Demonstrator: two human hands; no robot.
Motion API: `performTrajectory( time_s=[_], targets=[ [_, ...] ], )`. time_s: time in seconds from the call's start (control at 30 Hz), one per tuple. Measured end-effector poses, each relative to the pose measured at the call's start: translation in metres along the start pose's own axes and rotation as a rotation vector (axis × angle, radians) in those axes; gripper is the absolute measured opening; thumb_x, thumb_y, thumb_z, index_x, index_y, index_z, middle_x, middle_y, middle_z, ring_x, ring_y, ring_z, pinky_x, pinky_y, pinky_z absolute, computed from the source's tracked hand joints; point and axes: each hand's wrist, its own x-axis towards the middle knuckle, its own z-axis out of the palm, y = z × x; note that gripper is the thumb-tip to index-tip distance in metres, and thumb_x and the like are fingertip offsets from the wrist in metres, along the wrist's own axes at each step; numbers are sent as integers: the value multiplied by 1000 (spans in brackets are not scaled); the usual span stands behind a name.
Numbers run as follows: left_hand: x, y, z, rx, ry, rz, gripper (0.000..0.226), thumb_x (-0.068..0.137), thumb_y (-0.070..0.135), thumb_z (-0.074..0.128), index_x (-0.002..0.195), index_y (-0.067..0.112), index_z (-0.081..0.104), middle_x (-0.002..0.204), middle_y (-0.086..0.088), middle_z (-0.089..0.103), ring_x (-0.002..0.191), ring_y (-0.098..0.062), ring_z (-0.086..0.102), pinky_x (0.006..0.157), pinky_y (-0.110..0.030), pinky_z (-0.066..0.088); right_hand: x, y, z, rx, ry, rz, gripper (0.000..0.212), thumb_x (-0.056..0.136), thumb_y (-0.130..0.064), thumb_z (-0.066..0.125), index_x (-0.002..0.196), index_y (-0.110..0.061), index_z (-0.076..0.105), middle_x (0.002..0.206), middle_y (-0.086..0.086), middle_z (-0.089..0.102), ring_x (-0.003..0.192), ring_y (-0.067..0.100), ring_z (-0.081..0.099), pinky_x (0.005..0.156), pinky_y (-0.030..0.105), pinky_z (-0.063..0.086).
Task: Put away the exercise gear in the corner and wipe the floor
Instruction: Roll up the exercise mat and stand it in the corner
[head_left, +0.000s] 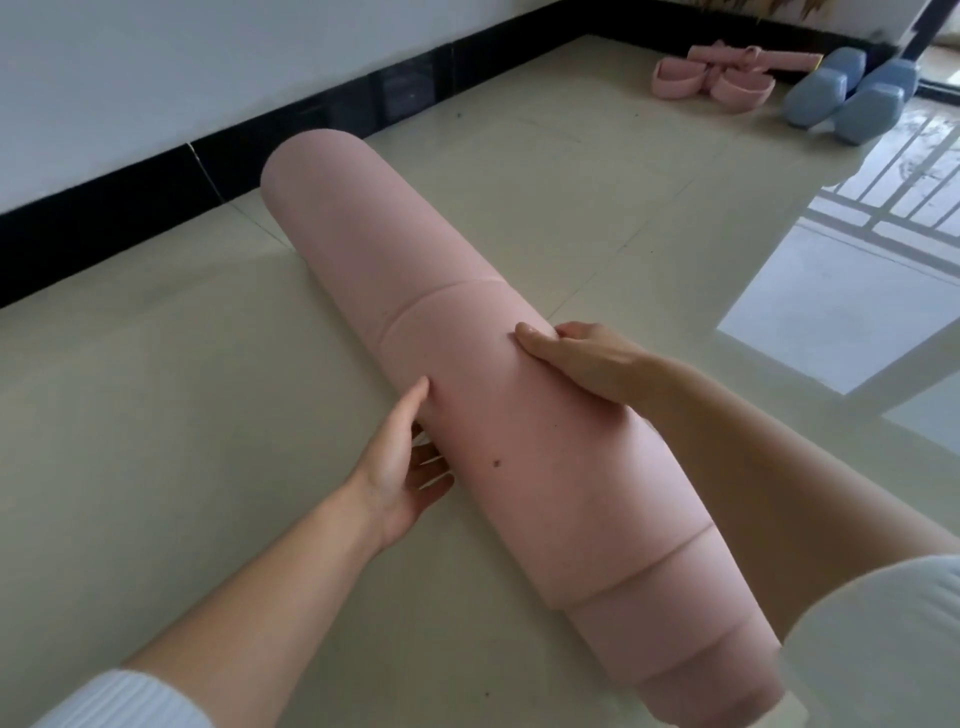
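- My left hand (402, 462) is laid open against the near side of the rolled pink mat (415, 249), with the fingers straight and low by the floor (156, 389) and the thumb up on the roll.
- My right hand (576, 358) grips the far side, thumb across the top, fingers curled over the roll.
- The mat lies diagonally on the floor, its far end near the black skirting (130, 192).
- Towards the floor's far right corner, well apart from the mat, lie pink straps (727, 78) just beside two blue dumbbells (852, 98).
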Motion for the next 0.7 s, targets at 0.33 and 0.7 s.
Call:
performTrajectory(
  time_s=[0.33, 0.7],
  targets=[
    [-61, -10, -112, 74, 132, -23, 78, 80, 73, 34, 138, 21, 42, 82, -7, 55, 76, -19, 54, 65, -32, 42, -74, 12, 76, 237, -282, 10, 65, 85, -61, 55, 139, -34, 32, 102, 5, 62, 79, 23, 64, 88, 44, 53],
    [-187, -43, -228, 293, 118, -105, 59, 76, 69, 51, 97, 16, 65, 88, -5, 64, 85, -18, 60, 84, -37, 47, -158, -8, 201, 614, -419, 221, 19, 50, -21, 54, 68, -14, 56, 71, 2, 57, 73, 19, 55, 73, 33, 46]
  ],
)
